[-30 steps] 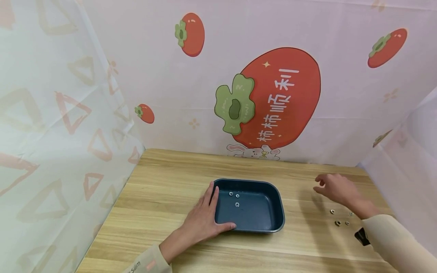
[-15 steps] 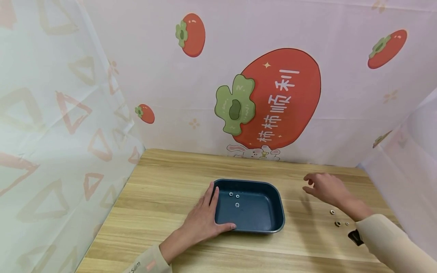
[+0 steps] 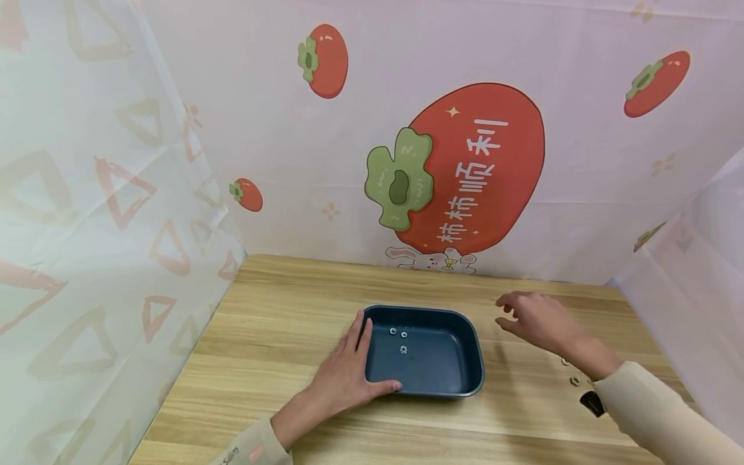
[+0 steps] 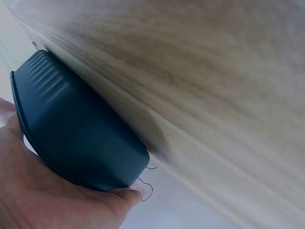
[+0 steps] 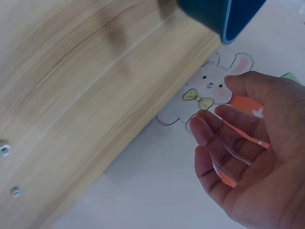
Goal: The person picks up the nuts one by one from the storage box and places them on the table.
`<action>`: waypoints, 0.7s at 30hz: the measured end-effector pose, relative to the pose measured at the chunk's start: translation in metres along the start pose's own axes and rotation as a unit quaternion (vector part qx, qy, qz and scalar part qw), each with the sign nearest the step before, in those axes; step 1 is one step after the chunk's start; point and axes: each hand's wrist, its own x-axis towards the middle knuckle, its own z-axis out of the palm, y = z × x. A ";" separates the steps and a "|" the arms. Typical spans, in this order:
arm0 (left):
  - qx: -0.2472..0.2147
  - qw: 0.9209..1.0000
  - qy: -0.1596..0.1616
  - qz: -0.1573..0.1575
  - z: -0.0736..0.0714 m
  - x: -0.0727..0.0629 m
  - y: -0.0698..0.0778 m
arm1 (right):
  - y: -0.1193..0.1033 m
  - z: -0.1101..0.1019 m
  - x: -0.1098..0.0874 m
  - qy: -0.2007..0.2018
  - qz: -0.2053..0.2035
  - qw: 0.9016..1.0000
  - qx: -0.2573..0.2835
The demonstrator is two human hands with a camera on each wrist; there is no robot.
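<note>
A dark blue rectangular tray (image 3: 465, 336) lies on the wooden table. My left hand (image 3: 344, 374) spans its near left corner, with straight fingers along the left rim and the thumb on the front rim. The palm side meets the tray wall in the left wrist view. Inside the tray are three small metal nuts (image 3: 403, 349). To its right, my right hand (image 3: 537, 320) hovers above the table with loosely bent fingers. The right wrist view shows the thumb apart from the fingertips and nothing visible between them. Loose nuts (image 3: 575, 381) lie under the right forearm, which partly hides them.
The wooden table (image 3: 290, 290) ends at a printed cloth backdrop (image 3: 279, 116), with cloth at both sides too. A black object (image 3: 593, 403) shows at the right sleeve. Two nuts (image 5: 15, 192) lie near the table edge in the right wrist view.
My right hand has moved left over the table, closer to the tray, and its forearm now covers more of the loose nuts. My left hand and the tray stay in place.
</note>
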 end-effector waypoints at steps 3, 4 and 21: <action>-0.002 1.000 0.000 -0.001 0.000 0.000 0.000 | -0.007 -0.001 0.002 0.002 -0.010 1.000 -0.002; 0.000 1.000 0.000 -0.001 0.001 0.000 0.000 | -0.009 -0.002 0.003 0.003 -0.013 1.000 -0.002; 0.001 1.000 -0.001 -0.002 0.001 0.000 0.000 | -0.039 -0.004 0.014 0.005 -0.054 0.999 0.000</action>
